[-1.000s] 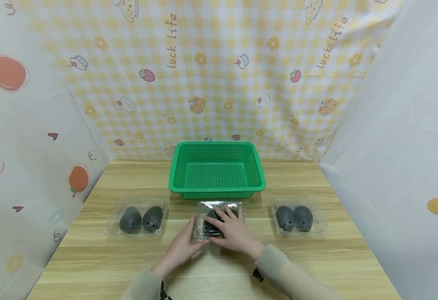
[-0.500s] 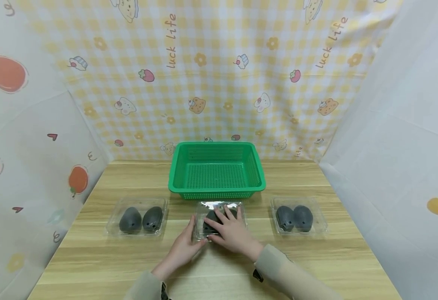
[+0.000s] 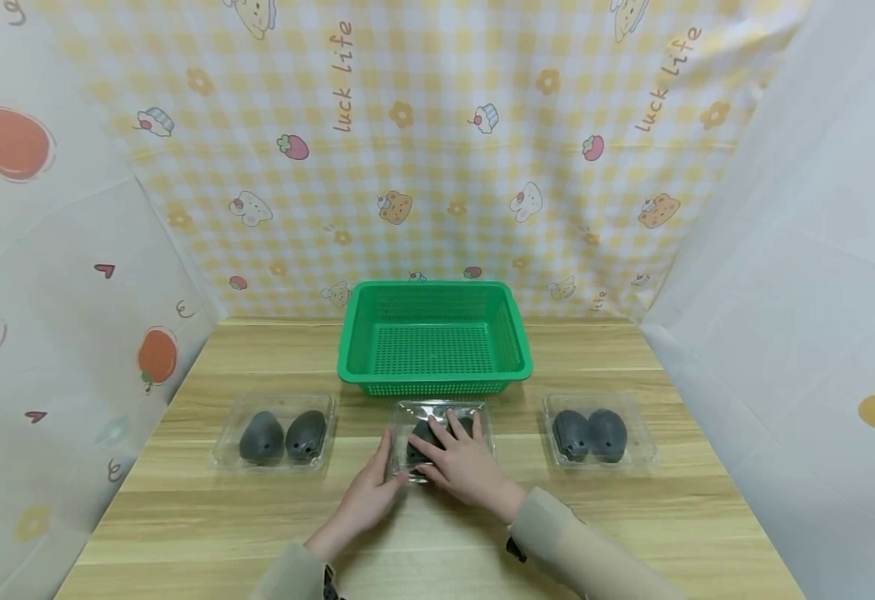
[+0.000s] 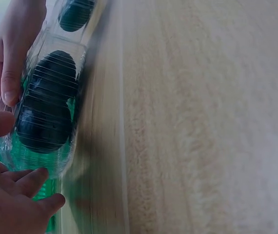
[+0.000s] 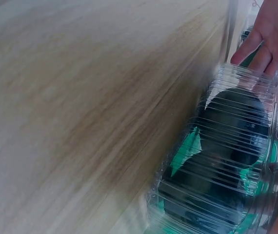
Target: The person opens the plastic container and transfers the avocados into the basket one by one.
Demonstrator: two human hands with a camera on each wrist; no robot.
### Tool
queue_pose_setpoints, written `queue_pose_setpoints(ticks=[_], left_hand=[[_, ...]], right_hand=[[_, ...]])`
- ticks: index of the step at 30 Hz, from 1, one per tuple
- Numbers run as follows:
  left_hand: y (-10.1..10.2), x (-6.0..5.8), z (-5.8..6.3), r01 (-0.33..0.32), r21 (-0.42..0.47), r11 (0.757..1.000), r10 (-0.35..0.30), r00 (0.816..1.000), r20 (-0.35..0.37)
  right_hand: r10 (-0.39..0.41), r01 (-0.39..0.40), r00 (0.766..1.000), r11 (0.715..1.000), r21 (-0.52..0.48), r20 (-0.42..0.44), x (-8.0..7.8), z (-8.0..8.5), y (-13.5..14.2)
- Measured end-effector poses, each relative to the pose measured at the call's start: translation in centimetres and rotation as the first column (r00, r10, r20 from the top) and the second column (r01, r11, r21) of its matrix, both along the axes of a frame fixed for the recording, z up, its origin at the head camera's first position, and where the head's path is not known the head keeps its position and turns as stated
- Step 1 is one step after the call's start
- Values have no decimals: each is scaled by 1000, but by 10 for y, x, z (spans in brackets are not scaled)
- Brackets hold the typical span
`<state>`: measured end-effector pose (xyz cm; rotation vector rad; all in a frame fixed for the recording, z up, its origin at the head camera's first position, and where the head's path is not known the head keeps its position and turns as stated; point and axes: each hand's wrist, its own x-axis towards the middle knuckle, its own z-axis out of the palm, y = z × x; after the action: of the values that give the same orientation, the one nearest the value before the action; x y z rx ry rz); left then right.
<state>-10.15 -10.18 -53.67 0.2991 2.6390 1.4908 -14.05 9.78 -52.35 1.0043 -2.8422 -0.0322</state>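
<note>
On the table in front of me sits a clear plastic clamshell box point(image 3: 407, 410) with dark grey, rounded, egg-like objects point(image 3: 422, 437) inside. My right hand point(image 3: 475, 471) lies on its lid with spread fingers, partly covering the contents. Along the left side of the box is my left hand point(image 3: 365, 493), its thumb at the front left corner and fingers fairly straight. Through the ribbed plastic in the right wrist view, two dark rounded objects point(image 5: 234, 122) show side by side. The box appears closed under my right hand.
Behind the box stands a green plastic basket point(image 3: 434, 377) with nothing in it. Similar clear boxes flank the middle one, a left box point(image 3: 229, 433) and a right box point(image 3: 642, 442), each holding two dark egg-like objects. A patterned cloth point(image 3: 437, 242) hangs behind the table.
My left thumb has shifted slightly left at the box's front corner. My right hand stays on the lid, and the box keeps its place.
</note>
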Motion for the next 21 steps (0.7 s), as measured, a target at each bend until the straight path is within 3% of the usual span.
queue_pose_setpoints(ticks=[21], left_hand=[[4, 2, 2, -47, 94, 994, 39, 996, 86]], right_hand=[[4, -4, 1000, 1000, 4, 9, 2, 2, -1]])
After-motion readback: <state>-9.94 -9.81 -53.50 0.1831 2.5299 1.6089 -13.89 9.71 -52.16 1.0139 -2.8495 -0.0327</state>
